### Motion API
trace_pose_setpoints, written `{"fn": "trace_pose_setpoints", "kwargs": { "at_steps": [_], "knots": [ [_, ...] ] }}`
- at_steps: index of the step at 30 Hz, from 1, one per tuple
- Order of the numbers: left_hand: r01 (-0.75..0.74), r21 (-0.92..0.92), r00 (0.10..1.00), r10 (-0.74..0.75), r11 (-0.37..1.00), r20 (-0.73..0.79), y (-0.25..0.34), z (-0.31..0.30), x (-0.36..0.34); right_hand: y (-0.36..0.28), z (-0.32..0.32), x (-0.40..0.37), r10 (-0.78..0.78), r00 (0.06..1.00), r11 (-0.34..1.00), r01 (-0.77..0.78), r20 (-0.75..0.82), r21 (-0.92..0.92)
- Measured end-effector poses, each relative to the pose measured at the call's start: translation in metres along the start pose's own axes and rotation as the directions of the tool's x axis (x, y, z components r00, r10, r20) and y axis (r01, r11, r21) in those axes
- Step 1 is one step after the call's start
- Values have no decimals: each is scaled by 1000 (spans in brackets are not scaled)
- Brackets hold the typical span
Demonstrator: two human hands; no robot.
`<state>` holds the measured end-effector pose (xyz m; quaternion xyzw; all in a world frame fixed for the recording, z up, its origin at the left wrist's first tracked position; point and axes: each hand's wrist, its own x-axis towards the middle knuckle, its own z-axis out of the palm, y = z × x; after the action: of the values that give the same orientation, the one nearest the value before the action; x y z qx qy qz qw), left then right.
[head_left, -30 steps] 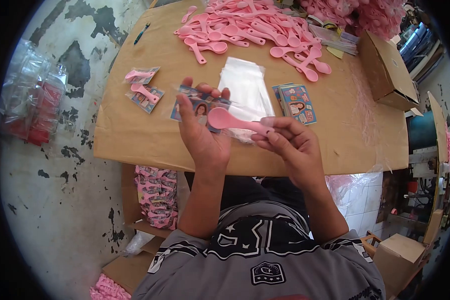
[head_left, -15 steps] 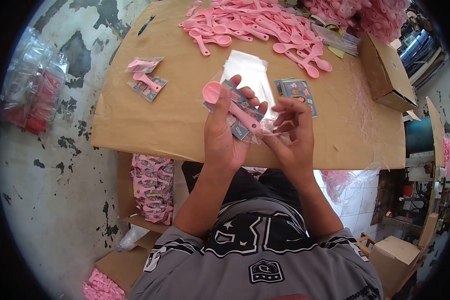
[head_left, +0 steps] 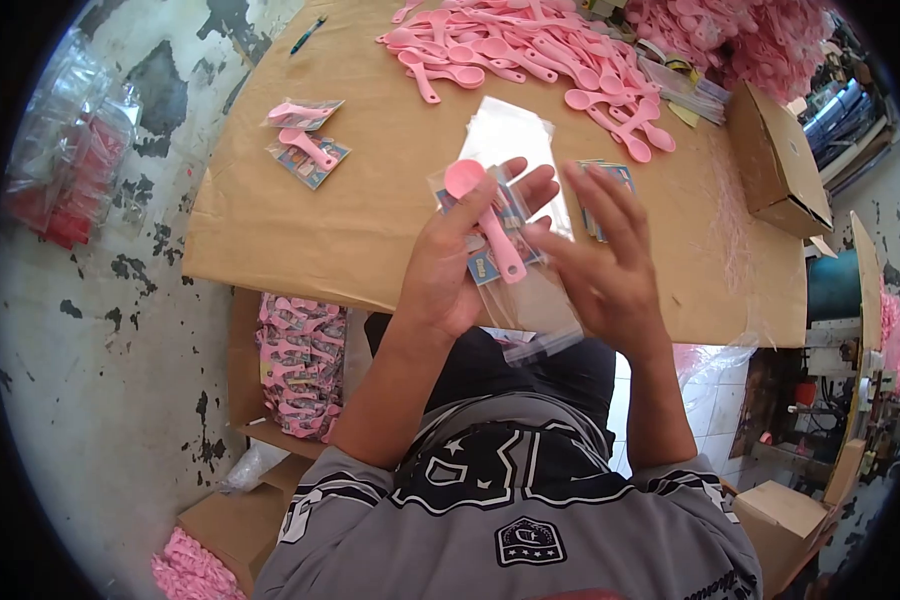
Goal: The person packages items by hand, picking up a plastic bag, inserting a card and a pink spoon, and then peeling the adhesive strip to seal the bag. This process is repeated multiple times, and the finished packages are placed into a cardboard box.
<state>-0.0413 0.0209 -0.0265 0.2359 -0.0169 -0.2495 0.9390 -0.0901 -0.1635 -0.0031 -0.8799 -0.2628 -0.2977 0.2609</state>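
My left hand [head_left: 450,260] holds a pink spoon [head_left: 498,240] on a blue printed card [head_left: 485,262], its thumb pressed near the spoon's bowl. A clear plastic bag [head_left: 538,310] hangs down from the card toward my lap. To the right is my right hand [head_left: 615,265], fingers spread and slightly blurred, beside the bag. Behind the hands lies a stack of clear bags [head_left: 505,135]. The card stack [head_left: 590,222] is partly hidden by my right hand. Two bagged spoons with cards [head_left: 310,152] rest on the table's left.
Many loose pink spoons [head_left: 520,50] are heaped at the back of the brown-covered table [head_left: 370,250]. A cardboard box [head_left: 780,155] stands at the right edge. A pen [head_left: 308,36] lies back left. Below the left edge, a box holds packed spoons [head_left: 300,370].
My right hand has come away from the card and opened. The clear bag now hangs extended below the card and spoon. The camera view has shifted slightly.
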Motion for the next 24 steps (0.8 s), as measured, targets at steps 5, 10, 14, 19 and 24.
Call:
{"fn": "trace_pose_setpoints", "kwargs": {
  "at_steps": [5, 10, 14, 19, 24],
  "knots": [
    [101, 3, 988, -101, 995, 114, -11, -2, 2, 7, 8, 4, 19, 1000, 965, -14, -15, 261],
    [-92, 311, 995, 77, 946, 61, 0, -1, 1, 8, 5, -5, 396, 918, 736, -333, 23, 590],
    [-112, 533, 981, 9, 839, 192, -6, 3, -7, 5, 5, -15, 568, 808, 500, -489, 155, 714],
    [-95, 621, 995, 51, 778, 88, -17, 3, -5, 1, 3, -25, 647, 719, 367, -588, 256, 721],
    [-181, 709, 982, 159, 682, 98, -18, 17, -13, 15, -1, -17, 394, 879, 915, -346, -269, 209]
  ]
}}
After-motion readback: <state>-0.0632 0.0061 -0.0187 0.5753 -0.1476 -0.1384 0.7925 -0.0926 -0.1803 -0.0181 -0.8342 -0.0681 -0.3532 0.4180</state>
